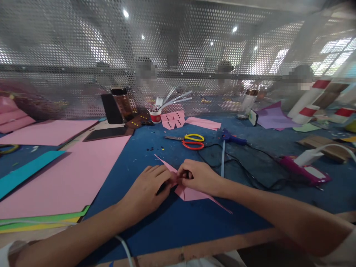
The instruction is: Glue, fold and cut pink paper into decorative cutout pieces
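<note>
Both hands meet over a folded piece of pink paper (191, 194) near the front of the blue tabletop. My left hand (148, 187) pinches it from the left, thumb and fingers closed at its middle. From the other side my right hand (198, 176) grips the same paper, its fingertips touching or nearly touching the left ones. One thin point of the paper sticks out at the upper left, another at the lower right. The exact fold between the fingertips is hidden. Just beyond the hands lie scissors (194, 141) with one yellow and one red handle.
A blue glue gun (232, 138) with a glue stick and black cord lies right of the scissors. Large pink sheets (55, 178) cover the left side. Behind stand a paper cup (155, 116) and a dotted pink cutout (172, 119). A magenta power strip (306, 170) sits right.
</note>
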`<move>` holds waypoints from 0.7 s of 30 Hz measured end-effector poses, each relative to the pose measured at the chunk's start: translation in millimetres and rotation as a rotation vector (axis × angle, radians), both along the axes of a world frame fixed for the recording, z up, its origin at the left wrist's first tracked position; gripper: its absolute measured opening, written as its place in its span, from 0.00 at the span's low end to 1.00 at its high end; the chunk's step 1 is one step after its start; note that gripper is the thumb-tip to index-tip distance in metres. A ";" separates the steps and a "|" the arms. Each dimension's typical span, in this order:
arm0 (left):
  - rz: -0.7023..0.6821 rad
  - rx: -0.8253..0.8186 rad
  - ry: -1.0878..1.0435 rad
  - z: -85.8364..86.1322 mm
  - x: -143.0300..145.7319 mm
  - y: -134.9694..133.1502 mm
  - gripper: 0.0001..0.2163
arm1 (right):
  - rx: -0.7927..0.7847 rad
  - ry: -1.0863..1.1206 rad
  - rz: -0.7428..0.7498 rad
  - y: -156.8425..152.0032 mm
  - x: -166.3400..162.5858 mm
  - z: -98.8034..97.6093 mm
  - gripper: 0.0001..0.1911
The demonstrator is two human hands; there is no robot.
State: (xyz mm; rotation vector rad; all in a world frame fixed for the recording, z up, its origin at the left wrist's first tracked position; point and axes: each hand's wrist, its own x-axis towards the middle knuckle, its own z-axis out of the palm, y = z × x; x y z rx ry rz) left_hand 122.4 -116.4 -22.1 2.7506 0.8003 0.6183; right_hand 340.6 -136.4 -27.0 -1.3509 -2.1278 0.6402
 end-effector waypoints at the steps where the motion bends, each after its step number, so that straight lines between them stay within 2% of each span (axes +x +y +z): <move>1: -0.023 0.022 0.015 0.4 -0.7 0.1 0.06 | -0.003 0.007 0.001 0.1 0.2 -0.2 0.06; 8: -0.129 0.199 0.055 0.8 -8.9 0.6 0.10 | -0.019 -0.007 -0.002 -1.7 0.6 2.0 0.06; 16: -0.152 0.271 0.099 2.7 -12.1 -1.8 0.14 | -0.028 -0.026 -0.004 -2.3 -0.6 5.9 0.06; 21: -0.159 0.313 0.136 4.3 -11.3 -2.6 0.13 | -0.011 -0.029 -0.008 -1.7 -0.6 3.7 0.06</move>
